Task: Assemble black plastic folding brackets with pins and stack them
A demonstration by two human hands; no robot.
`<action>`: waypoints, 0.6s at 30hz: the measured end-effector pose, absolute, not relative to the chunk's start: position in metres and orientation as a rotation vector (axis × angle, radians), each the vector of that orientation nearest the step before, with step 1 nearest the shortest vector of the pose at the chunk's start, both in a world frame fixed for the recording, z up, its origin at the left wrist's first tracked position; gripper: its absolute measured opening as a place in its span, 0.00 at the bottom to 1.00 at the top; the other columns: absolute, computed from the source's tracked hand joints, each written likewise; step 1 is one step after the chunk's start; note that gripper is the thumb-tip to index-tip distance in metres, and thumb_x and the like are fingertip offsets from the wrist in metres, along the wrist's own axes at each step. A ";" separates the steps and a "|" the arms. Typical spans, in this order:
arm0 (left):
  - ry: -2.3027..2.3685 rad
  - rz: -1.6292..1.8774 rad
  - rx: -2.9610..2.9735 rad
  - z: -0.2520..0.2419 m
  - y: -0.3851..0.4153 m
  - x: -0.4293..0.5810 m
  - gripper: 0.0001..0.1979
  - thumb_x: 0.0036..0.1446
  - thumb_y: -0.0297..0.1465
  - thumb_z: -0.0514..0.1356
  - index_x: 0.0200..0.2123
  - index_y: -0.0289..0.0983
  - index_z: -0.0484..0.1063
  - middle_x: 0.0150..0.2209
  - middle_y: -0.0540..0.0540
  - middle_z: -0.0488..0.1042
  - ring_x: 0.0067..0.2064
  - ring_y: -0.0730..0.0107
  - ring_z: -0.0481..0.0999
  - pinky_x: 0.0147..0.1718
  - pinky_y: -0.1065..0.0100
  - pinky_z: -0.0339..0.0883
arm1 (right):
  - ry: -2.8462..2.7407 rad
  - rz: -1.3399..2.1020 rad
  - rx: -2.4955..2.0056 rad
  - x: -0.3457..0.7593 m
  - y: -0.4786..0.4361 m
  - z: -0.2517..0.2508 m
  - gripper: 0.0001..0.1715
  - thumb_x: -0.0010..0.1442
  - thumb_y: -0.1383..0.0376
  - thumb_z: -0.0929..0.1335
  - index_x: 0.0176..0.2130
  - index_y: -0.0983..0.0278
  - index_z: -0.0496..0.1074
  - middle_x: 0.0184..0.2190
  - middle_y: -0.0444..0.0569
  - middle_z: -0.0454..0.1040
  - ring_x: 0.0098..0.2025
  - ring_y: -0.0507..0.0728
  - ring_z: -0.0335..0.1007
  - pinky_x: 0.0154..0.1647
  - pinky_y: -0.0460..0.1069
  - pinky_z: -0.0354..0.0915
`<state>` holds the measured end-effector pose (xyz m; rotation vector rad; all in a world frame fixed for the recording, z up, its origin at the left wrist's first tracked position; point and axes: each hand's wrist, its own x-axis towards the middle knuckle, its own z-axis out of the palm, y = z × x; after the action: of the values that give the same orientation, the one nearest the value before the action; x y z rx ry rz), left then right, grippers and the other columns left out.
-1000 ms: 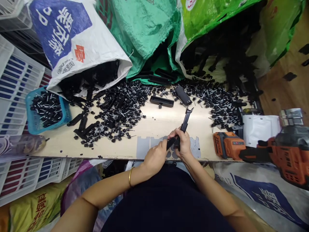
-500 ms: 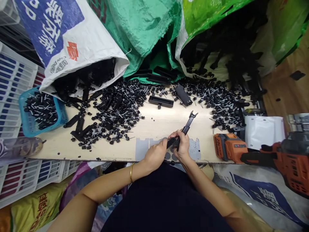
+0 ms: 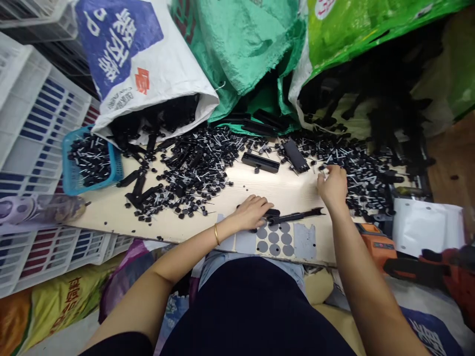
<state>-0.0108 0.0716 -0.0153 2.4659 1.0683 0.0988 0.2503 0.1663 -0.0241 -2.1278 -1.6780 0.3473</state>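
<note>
My left hand (image 3: 253, 212) lies palm down at the front of the bench, its fingers stretched over the near end of a black plastic part. A long, slim black arm with a forked tip (image 3: 300, 216) extends rightward from under those fingers and rests on the bench. At the edge of the right-hand pile of black-knobbed screws (image 3: 365, 170) is my right hand (image 3: 334, 187). Its thumb and fingers are drawn together there; what they pinch is too small to make out. Round grey discs (image 3: 274, 237) lie on the bench beside the left hand.
Another screw pile (image 3: 200, 163) spreads at left, near a blue basket (image 3: 67, 168) of screws. Two black bars, one a long housing (image 3: 260, 162), lie at centre back. Open sacks (image 3: 156, 59) line the back. An orange power tool (image 3: 374, 242) stands at right.
Both hands held the black arm together; now it lies on the bench under my left hand. My right hand has let go and moved right and away to the screw pile. The view has shifted.
</note>
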 end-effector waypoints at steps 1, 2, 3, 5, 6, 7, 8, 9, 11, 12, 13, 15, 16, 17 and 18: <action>1.090 0.164 2.456 -0.014 0.068 -0.014 0.22 0.57 0.32 0.59 0.54 0.35 0.61 0.47 0.42 0.69 0.49 0.60 0.68 0.51 0.60 0.60 | -1.732 0.280 -2.138 0.247 0.185 -0.028 0.16 0.51 0.70 0.65 0.43 0.69 0.69 0.45 0.64 0.69 0.47 0.67 0.67 0.46 0.62 0.64; 1.155 0.228 2.437 -0.013 0.066 -0.019 0.22 0.58 0.31 0.57 0.55 0.35 0.61 0.48 0.41 0.68 0.49 0.60 0.68 0.51 0.60 0.60 | -1.770 0.263 -2.138 0.243 0.199 -0.032 0.16 0.51 0.71 0.64 0.42 0.70 0.69 0.45 0.65 0.68 0.48 0.67 0.66 0.46 0.63 0.63; 1.267 0.284 2.407 -0.013 0.065 -0.027 0.20 0.59 0.30 0.55 0.55 0.34 0.61 0.48 0.41 0.68 0.49 0.60 0.67 0.51 0.60 0.61 | -1.784 0.268 -2.127 0.241 0.208 -0.033 0.14 0.51 0.71 0.64 0.41 0.69 0.69 0.44 0.64 0.68 0.47 0.67 0.66 0.46 0.63 0.63; 1.571 0.339 2.324 -0.016 0.067 -0.045 0.18 0.59 0.25 0.52 0.53 0.33 0.63 0.47 0.40 0.69 0.48 0.59 0.68 0.48 0.60 0.62 | -1.718 0.297 -2.057 0.239 0.211 -0.032 0.11 0.51 0.71 0.64 0.38 0.68 0.69 0.41 0.60 0.69 0.45 0.64 0.68 0.47 0.62 0.63; 1.712 0.333 2.287 -0.020 0.071 -0.055 0.17 0.59 0.24 0.52 0.52 0.33 0.64 0.46 0.39 0.69 0.48 0.58 0.67 0.46 0.59 0.63 | -1.637 0.348 -1.997 0.239 0.205 -0.028 0.11 0.51 0.70 0.64 0.38 0.67 0.69 0.38 0.58 0.70 0.42 0.62 0.69 0.46 0.62 0.64; 1.818 0.309 2.263 -0.023 0.076 -0.064 0.17 0.58 0.22 0.52 0.51 0.33 0.66 0.46 0.38 0.70 0.48 0.56 0.67 0.45 0.58 0.63 | -1.546 0.450 -1.921 0.238 0.194 -0.023 0.11 0.52 0.69 0.65 0.38 0.66 0.68 0.35 0.54 0.70 0.39 0.60 0.70 0.45 0.61 0.66; 1.883 0.275 2.254 -0.028 0.082 -0.071 0.16 0.57 0.22 0.52 0.49 0.33 0.67 0.45 0.37 0.70 0.47 0.54 0.67 0.44 0.56 0.63 | -1.455 0.604 -1.833 0.236 0.179 -0.017 0.11 0.52 0.67 0.66 0.39 0.65 0.67 0.33 0.51 0.70 0.35 0.58 0.70 0.43 0.59 0.68; 1.911 0.248 2.256 -0.031 0.088 -0.077 0.14 0.57 0.22 0.52 0.46 0.33 0.69 0.44 0.37 0.71 0.46 0.53 0.68 0.44 0.55 0.63 | -1.366 0.795 -1.739 0.233 0.162 -0.011 0.11 0.53 0.65 0.67 0.39 0.65 0.67 0.31 0.48 0.70 0.32 0.56 0.71 0.40 0.58 0.69; 1.909 0.276 2.247 -0.036 0.096 -0.084 0.09 0.58 0.23 0.53 0.39 0.34 0.71 0.40 0.38 0.72 0.45 0.53 0.69 0.44 0.54 0.63 | -1.228 1.188 -1.560 0.220 0.124 -0.001 0.13 0.52 0.61 0.69 0.38 0.63 0.68 0.29 0.45 0.71 0.28 0.53 0.71 0.36 0.55 0.71; 1.899 0.350 2.220 -0.036 0.098 -0.085 0.08 0.58 0.24 0.54 0.37 0.35 0.72 0.39 0.39 0.73 0.45 0.54 0.69 0.45 0.54 0.63 | -1.170 1.320 -1.499 0.211 0.106 0.002 0.14 0.51 0.60 0.71 0.37 0.63 0.68 0.29 0.45 0.71 0.28 0.53 0.71 0.35 0.53 0.72; 1.877 0.460 2.171 -0.035 0.097 -0.085 0.06 0.58 0.25 0.55 0.36 0.35 0.72 0.38 0.40 0.73 0.44 0.56 0.70 0.45 0.55 0.64 | -1.118 1.401 -1.456 0.203 0.090 0.003 0.15 0.50 0.59 0.72 0.37 0.63 0.68 0.29 0.45 0.72 0.27 0.52 0.71 0.34 0.52 0.72; 1.800 0.725 1.980 -0.030 0.090 -0.083 0.05 0.56 0.26 0.57 0.36 0.36 0.72 0.37 0.44 0.73 0.41 0.62 0.72 0.43 0.60 0.66 | -1.034 1.443 -1.421 0.187 0.067 0.001 0.17 0.48 0.58 0.73 0.36 0.63 0.69 0.29 0.44 0.72 0.27 0.51 0.71 0.32 0.51 0.72; 1.744 0.840 1.836 -0.027 0.084 -0.082 0.05 0.56 0.27 0.58 0.37 0.36 0.72 0.36 0.45 0.73 0.38 0.65 0.73 0.40 0.63 0.68 | -1.013 1.424 -1.421 0.182 0.060 -0.003 0.17 0.48 0.58 0.73 0.36 0.63 0.68 0.29 0.44 0.72 0.27 0.51 0.71 0.32 0.50 0.72; 1.680 0.927 1.672 -0.025 0.077 -0.080 0.05 0.56 0.29 0.58 0.37 0.36 0.71 0.36 0.46 0.73 0.35 0.68 0.74 0.37 0.66 0.69 | -1.010 1.392 -1.430 0.177 0.055 -0.007 0.17 0.49 0.58 0.73 0.36 0.63 0.68 0.28 0.43 0.71 0.27 0.51 0.71 0.32 0.50 0.72; 1.614 0.986 1.503 -0.023 0.069 -0.077 0.06 0.55 0.31 0.59 0.37 0.36 0.71 0.35 0.47 0.73 0.32 0.71 0.74 0.34 0.68 0.70 | -1.027 1.354 -1.445 0.175 0.052 -0.011 0.16 0.50 0.58 0.72 0.36 0.63 0.68 0.27 0.43 0.71 0.28 0.52 0.72 0.33 0.51 0.72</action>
<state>-0.0772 0.0693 -0.0233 1.5031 1.6143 0.9864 0.1745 0.0517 -0.0112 -1.4446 -1.0268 1.3537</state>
